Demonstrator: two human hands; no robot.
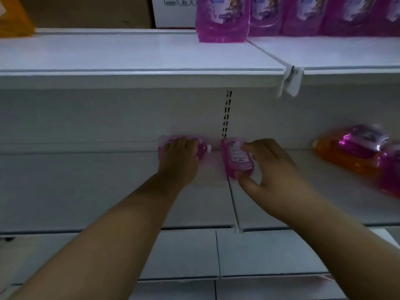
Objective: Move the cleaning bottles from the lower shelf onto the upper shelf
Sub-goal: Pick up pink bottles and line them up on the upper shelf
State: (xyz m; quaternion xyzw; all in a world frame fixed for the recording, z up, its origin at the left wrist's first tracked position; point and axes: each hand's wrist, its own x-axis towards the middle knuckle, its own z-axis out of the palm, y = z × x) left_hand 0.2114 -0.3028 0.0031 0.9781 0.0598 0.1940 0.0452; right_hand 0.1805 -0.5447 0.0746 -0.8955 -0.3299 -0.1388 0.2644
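Note:
Two pink cleaning bottles lie at the back of the lower shelf (86, 187). My left hand (179, 159) lies over the left bottle (202, 149), fingers curled over it; its white cap points right. My right hand (266, 167) grips the right pink bottle (236, 158), thumb at its near end and fingers on its far side. The upper shelf (129, 55) holds a row of pink bottles (220, 18) standing at the back right.
An orange bottle (346, 159) and more pink bottles (365, 139) lie on the lower shelf at the far right. An orange pack (13, 16) and cardboard boxes (86, 9) stand on the upper shelf at left. A shelf bracket (291, 81) juts from the upper shelf's edge.

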